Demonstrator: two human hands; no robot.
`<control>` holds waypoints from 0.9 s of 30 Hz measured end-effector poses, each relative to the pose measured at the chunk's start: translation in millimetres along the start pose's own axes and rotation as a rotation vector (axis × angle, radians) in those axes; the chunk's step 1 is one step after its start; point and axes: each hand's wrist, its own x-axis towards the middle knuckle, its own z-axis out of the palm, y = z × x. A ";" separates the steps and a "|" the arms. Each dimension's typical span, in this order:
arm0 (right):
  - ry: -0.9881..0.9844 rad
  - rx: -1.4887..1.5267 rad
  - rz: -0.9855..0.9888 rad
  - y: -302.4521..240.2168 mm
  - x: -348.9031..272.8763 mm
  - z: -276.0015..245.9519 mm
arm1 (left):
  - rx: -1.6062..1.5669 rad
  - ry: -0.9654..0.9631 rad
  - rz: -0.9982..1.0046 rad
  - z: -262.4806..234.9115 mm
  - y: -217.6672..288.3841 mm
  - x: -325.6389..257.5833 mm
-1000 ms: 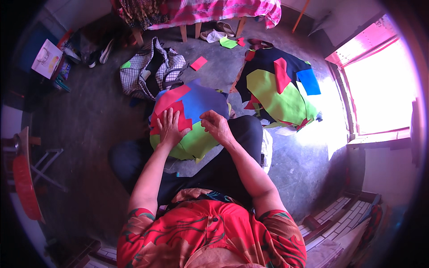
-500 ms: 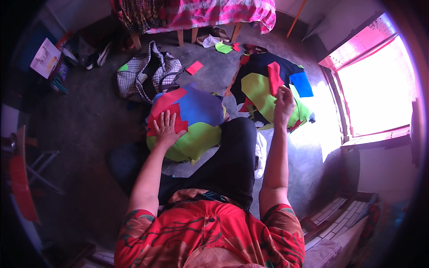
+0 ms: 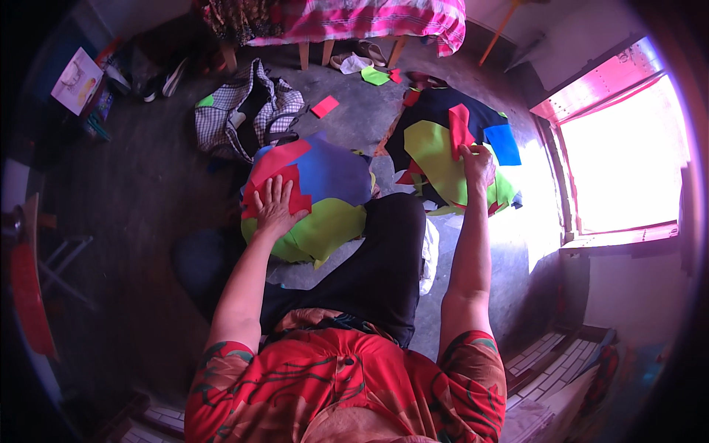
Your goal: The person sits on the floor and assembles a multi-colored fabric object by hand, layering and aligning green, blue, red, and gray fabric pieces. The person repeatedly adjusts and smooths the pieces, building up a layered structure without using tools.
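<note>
A seated person's right hand reached forward and right, fingers pinching the lower end of a red felt strip whose long axis ran away from them — atop a floor pile. The left hand lay spread flat on a nearer stack.

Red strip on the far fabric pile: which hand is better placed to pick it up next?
Right. The right hand already rests at the red strip on the far pile. The left hand lies flat on the near stack, well away from it.
</note>
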 end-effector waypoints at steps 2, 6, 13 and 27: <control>-0.010 0.034 0.006 3.6 6.1 4.1 | -0.005 -0.005 0.001 -1.9 0.6 0.2; -0.020 0.158 -0.015 9.2 9.1 11.3 | -0.003 -0.002 0.004 -2.3 -4.3 -1.6; 0.125 0.503 -0.339 -48.2 -26.8 -7.3 | -0.004 0.043 0.005 5.2 -22.1 -7.0; -0.912 1.257 -0.300 -217.4 -145.9 99.0 | -0.095 0.109 0.023 8.0 -52.9 -12.7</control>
